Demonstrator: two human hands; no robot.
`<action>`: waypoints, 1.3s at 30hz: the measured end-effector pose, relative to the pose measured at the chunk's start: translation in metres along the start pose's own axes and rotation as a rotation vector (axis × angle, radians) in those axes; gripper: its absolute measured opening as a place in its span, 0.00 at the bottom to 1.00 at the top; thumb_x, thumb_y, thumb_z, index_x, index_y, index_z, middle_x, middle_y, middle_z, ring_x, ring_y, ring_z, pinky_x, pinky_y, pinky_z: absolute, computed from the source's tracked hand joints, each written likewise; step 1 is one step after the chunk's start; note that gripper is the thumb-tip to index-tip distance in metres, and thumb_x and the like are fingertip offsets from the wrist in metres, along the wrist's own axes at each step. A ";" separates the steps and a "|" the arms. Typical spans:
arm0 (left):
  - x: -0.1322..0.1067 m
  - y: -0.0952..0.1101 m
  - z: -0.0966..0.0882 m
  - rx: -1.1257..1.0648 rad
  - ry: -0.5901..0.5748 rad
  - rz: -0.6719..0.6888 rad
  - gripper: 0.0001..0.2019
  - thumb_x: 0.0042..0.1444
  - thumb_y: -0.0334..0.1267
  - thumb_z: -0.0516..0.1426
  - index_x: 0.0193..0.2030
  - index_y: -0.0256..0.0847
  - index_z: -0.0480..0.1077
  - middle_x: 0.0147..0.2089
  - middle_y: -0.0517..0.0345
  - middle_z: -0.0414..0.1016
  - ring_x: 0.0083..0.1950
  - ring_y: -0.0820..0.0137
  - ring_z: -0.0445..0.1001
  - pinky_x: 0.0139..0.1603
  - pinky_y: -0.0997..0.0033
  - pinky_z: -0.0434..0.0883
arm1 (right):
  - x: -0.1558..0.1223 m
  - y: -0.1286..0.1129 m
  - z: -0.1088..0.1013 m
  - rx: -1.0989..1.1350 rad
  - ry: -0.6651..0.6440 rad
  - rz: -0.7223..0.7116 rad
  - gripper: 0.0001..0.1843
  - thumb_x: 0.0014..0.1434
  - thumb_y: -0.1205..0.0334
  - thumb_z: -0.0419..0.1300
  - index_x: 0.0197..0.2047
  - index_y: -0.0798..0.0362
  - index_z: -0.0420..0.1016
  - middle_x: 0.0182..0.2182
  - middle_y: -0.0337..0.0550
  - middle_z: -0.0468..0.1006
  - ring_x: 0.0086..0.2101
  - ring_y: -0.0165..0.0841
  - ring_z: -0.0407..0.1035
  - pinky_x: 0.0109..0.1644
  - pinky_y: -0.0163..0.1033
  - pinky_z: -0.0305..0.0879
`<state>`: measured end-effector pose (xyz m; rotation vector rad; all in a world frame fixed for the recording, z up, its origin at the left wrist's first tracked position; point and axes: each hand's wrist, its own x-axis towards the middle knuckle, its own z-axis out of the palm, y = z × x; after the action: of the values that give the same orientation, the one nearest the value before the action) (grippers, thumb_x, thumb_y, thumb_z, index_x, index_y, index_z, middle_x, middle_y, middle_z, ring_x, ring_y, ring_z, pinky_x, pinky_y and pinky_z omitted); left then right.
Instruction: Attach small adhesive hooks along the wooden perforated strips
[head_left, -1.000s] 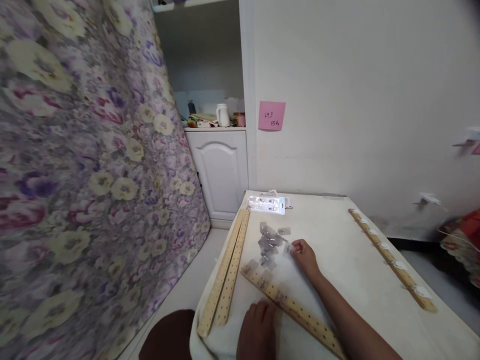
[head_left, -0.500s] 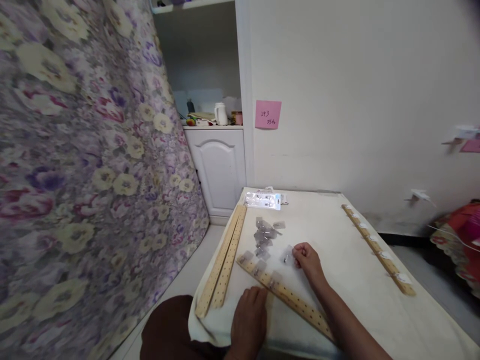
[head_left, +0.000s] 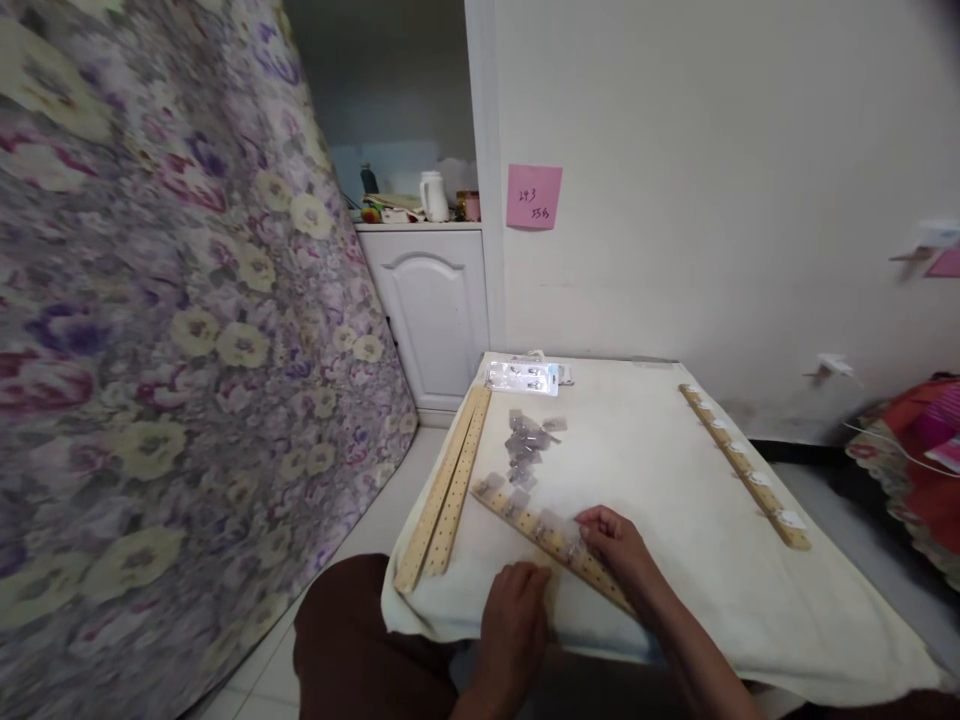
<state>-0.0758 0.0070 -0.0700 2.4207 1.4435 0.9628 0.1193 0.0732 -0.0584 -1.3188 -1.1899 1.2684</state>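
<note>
Low at the front of the table, a perforated wooden strip (head_left: 529, 523) lies slantwise with several clear plastic squares along it. My right hand (head_left: 611, 540) has thumb and fingers pinched on a clear plastic square with a small metal part (head_left: 576, 548), held at the strip's holes. Whether the metal part sits in a hole I cannot tell. My left hand (head_left: 516, 605) is closed, fingers curled, beside the strip's near edge; what it holds, if anything, is hidden. Beyond the strip is a loose pile of similar plastic squares (head_left: 525, 440).
Two more perforated strips (head_left: 450, 490) lie along the table's left edge. Another strip (head_left: 739, 462) with white pieces fixed along it lies at the right. A clear blister pack (head_left: 523, 377) is at the back of the cloth-covered table (head_left: 637, 440). A floral curtain (head_left: 247, 300) hangs at left.
My right hand has brought the plastic square nearer, from above the cloth to the strip. My left hand has shifted slightly right. The view has tilted down a little.
</note>
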 end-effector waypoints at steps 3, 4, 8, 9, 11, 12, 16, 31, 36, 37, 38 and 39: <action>0.002 0.006 0.003 0.015 -0.036 -0.018 0.21 0.50 0.23 0.47 0.50 0.38 0.68 0.43 0.50 0.71 0.43 0.63 0.66 0.44 0.59 0.68 | -0.001 0.003 -0.001 -0.043 0.012 -0.011 0.10 0.47 0.58 0.58 0.31 0.54 0.72 0.19 0.34 0.69 0.21 0.28 0.59 0.26 0.33 0.52; 0.003 0.008 0.003 0.028 -0.045 -0.024 0.21 0.51 0.24 0.48 0.51 0.38 0.68 0.43 0.50 0.71 0.43 0.63 0.66 0.44 0.59 0.67 | -0.001 0.003 -0.002 -0.063 0.020 -0.011 0.09 0.47 0.58 0.58 0.31 0.54 0.72 0.19 0.34 0.69 0.21 0.28 0.60 0.26 0.33 0.53; 0.005 0.011 0.007 0.082 -0.073 -0.024 0.24 0.52 0.23 0.48 0.56 0.40 0.65 0.43 0.50 0.71 0.44 0.62 0.66 0.44 0.59 0.67 | -0.003 0.004 -0.004 -0.131 0.049 -0.013 0.08 0.47 0.60 0.57 0.32 0.53 0.72 0.20 0.34 0.70 0.22 0.29 0.62 0.27 0.34 0.56; 0.005 0.012 0.008 0.092 -0.083 -0.021 0.25 0.52 0.23 0.48 0.57 0.41 0.65 0.44 0.50 0.71 0.44 0.62 0.66 0.43 0.59 0.67 | -0.003 0.005 -0.005 -0.143 0.056 -0.012 0.08 0.47 0.60 0.56 0.32 0.53 0.72 0.20 0.34 0.70 0.22 0.29 0.62 0.27 0.34 0.56; 0.005 0.013 0.010 0.110 -0.106 -0.015 0.26 0.52 0.23 0.49 0.58 0.42 0.64 0.44 0.51 0.71 0.43 0.63 0.67 0.43 0.59 0.66 | -0.003 0.006 -0.005 -0.165 0.066 -0.007 0.08 0.47 0.60 0.56 0.31 0.53 0.72 0.19 0.34 0.69 0.21 0.29 0.61 0.26 0.34 0.55; 0.006 0.013 0.011 0.119 -0.115 -0.011 0.26 0.52 0.24 0.49 0.58 0.42 0.63 0.44 0.51 0.71 0.43 0.63 0.67 0.43 0.60 0.66 | -0.003 0.007 -0.006 -0.177 0.070 -0.003 0.08 0.47 0.60 0.56 0.31 0.53 0.72 0.19 0.33 0.69 0.21 0.29 0.61 0.26 0.34 0.55; 0.006 0.016 0.012 0.163 -0.126 0.004 0.26 0.53 0.23 0.51 0.59 0.43 0.63 0.44 0.52 0.71 0.42 0.64 0.67 0.42 0.62 0.66 | -0.002 0.009 -0.007 -0.258 0.086 0.001 0.09 0.46 0.60 0.56 0.31 0.53 0.72 0.20 0.34 0.69 0.23 0.30 0.62 0.28 0.34 0.57; 0.007 0.018 0.010 0.155 -0.169 -0.024 0.24 0.56 0.26 0.52 0.60 0.45 0.61 0.46 0.52 0.71 0.45 0.63 0.67 0.44 0.60 0.66 | -0.007 0.007 -0.009 -0.326 0.092 -0.018 0.07 0.48 0.61 0.54 0.30 0.51 0.71 0.20 0.35 0.70 0.24 0.31 0.64 0.28 0.34 0.58; 0.007 0.019 0.010 0.171 -0.159 -0.024 0.24 0.56 0.27 0.52 0.60 0.46 0.61 0.47 0.53 0.72 0.45 0.63 0.67 0.44 0.61 0.66 | -0.008 0.006 -0.009 -0.337 0.104 -0.022 0.07 0.48 0.62 0.54 0.31 0.52 0.71 0.21 0.36 0.71 0.24 0.32 0.65 0.29 0.35 0.58; 0.007 0.018 0.011 0.174 -0.158 -0.021 0.24 0.56 0.27 0.52 0.60 0.46 0.61 0.46 0.54 0.72 0.44 0.64 0.67 0.44 0.62 0.66 | -0.008 0.006 -0.009 -0.341 0.105 -0.023 0.07 0.48 0.62 0.54 0.30 0.52 0.71 0.20 0.36 0.71 0.24 0.32 0.65 0.28 0.35 0.58; 0.007 0.018 0.011 0.175 -0.159 -0.020 0.24 0.56 0.27 0.53 0.60 0.47 0.61 0.46 0.54 0.72 0.44 0.64 0.67 0.44 0.62 0.66 | -0.009 0.005 -0.009 -0.348 0.105 -0.025 0.07 0.48 0.62 0.54 0.30 0.52 0.71 0.20 0.36 0.70 0.24 0.32 0.64 0.28 0.35 0.58; 0.007 0.018 0.011 0.176 -0.160 -0.018 0.25 0.56 0.27 0.53 0.60 0.47 0.61 0.46 0.54 0.72 0.44 0.64 0.67 0.44 0.62 0.66 | -0.009 0.005 -0.009 -0.356 0.104 -0.027 0.07 0.48 0.62 0.54 0.31 0.52 0.71 0.20 0.35 0.70 0.24 0.32 0.64 0.28 0.35 0.58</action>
<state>-0.0536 0.0055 -0.0678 2.5346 1.5474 0.6448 0.1288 0.0640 -0.0617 -1.5976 -1.3972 0.9847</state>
